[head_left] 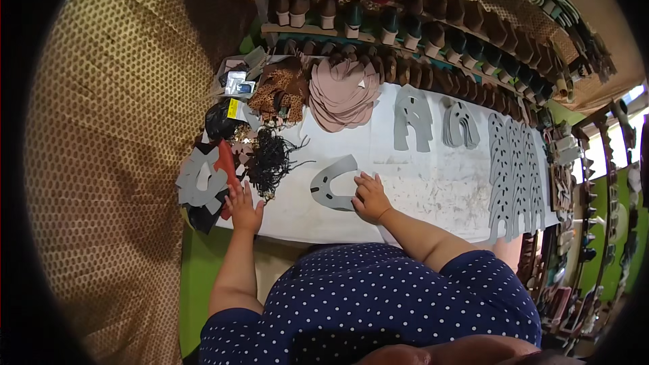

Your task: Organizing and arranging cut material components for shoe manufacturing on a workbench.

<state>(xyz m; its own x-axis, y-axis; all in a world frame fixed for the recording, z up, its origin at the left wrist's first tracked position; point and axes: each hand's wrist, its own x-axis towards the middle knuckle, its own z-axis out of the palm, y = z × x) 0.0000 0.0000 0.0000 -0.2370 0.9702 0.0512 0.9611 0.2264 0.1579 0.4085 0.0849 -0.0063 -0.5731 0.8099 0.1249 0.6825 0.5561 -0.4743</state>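
A single grey U-shaped cut piece (324, 188) with small dark slots or marks lies on the white table cover, its ends toward the right. My right hand (372, 199) rests at the end of its lower arm, fingers apart and lightly bent, the thumb touching the piece. At the left my left hand (245, 209) has its fingers spread on the table edge, beside a red piece (226, 162) and a tangle of thin black straps (269, 162). No item shows in its grasp. Left of it lies a heap of grey cut pieces (197, 182).
Farther back on the table (433, 186) lie a pink stack (345, 94), leopard-print pieces (280, 91) and grey cut stacks (461, 125). Overlapping rows of slotted grey pieces (515, 176) cover the right end. Shoe shelves (405, 23) stand behind; a patterned curtain (115, 149) hangs left.
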